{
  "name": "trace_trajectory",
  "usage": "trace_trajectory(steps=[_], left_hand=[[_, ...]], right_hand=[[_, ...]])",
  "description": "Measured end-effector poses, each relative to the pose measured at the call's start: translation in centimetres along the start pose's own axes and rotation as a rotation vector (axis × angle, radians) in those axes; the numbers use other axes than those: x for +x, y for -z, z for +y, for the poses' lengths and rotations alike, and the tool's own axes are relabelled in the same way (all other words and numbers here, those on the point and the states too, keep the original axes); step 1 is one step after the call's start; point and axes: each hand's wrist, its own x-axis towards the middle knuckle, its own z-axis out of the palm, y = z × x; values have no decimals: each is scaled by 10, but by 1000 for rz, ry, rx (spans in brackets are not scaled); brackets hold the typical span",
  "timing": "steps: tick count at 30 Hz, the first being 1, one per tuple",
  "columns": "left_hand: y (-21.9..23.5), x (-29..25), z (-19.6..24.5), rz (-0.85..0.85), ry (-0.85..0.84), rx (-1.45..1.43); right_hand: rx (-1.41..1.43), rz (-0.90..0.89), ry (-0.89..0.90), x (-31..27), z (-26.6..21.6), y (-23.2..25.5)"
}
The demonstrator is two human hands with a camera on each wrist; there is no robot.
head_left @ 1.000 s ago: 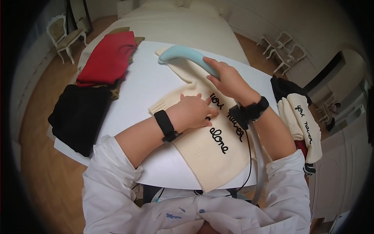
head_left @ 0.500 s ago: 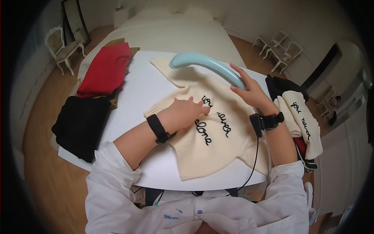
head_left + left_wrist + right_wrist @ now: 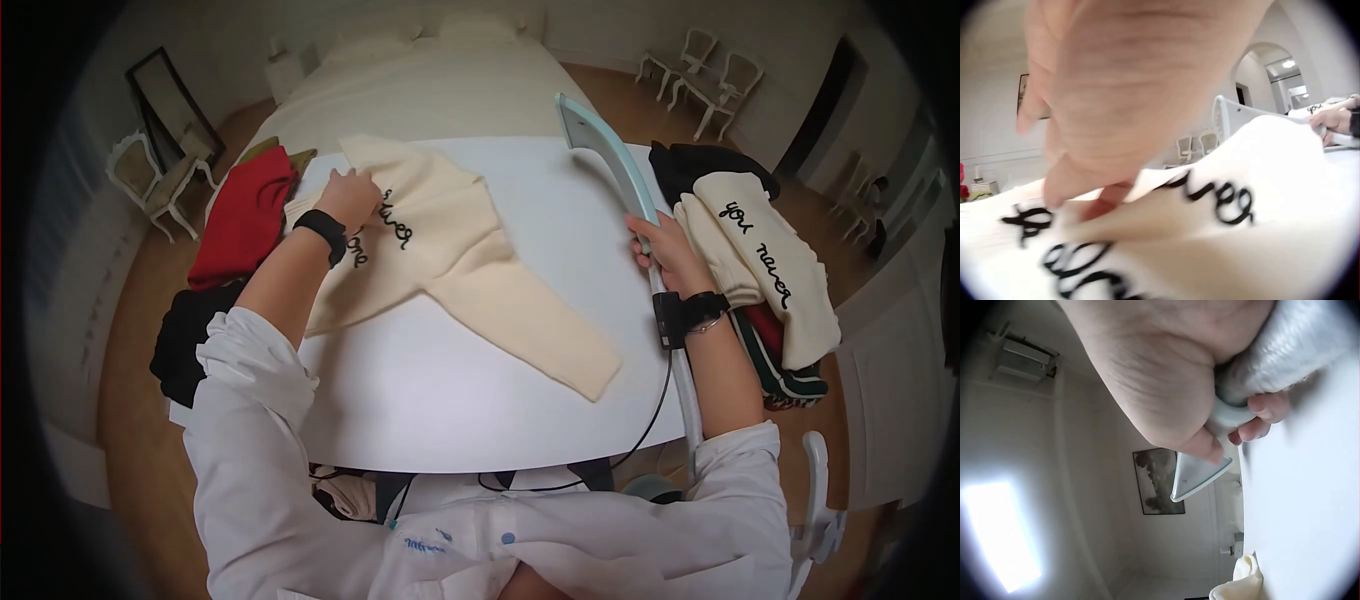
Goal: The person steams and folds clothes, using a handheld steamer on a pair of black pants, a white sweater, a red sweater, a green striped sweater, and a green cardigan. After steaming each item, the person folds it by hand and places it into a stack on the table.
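Observation:
A cream knitted sweater (image 3: pixel 455 225) with black script lettering lies across the white board, one sleeve (image 3: pixel 545 330) stretched toward the near right. My left hand (image 3: pixel 352 200) pinches its lettered front at the board's left side. In the left wrist view, the fingertips (image 3: pixel 1057 187) press into a raised fold beside the letters. On the right, my right hand (image 3: pixel 670 252) grips the handle of a light blue garment steamer (image 3: pixel 610 150). Its flat triangular head (image 3: pixel 1200 475) points away from me, raised at the far side. A pale hose (image 3: pixel 686 400) runs down from the handle.
Folded red (image 3: pixel 245 215) and black (image 3: pixel 195 335) garments are stacked along the board's left edge. At the right stands another pile, topped by a folded cream sweater (image 3: pixel 765 260). A bed (image 3: pixel 430 90) lies beyond the board (image 3: pixel 400 420). A black cable (image 3: pixel 655 420) hangs from my right wrist.
My left hand has dragged the sweater left and away, turning it so one sleeve points near right. My right hand has carried the steamer off the sweater to the right and now grips its handle.

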Motion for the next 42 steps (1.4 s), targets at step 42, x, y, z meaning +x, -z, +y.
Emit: trace_trajectory(steps=[42], left_hand=[[130, 24, -39, 221, 453, -762]], right_hand=[[122, -93, 94, 42, 48, 19]])
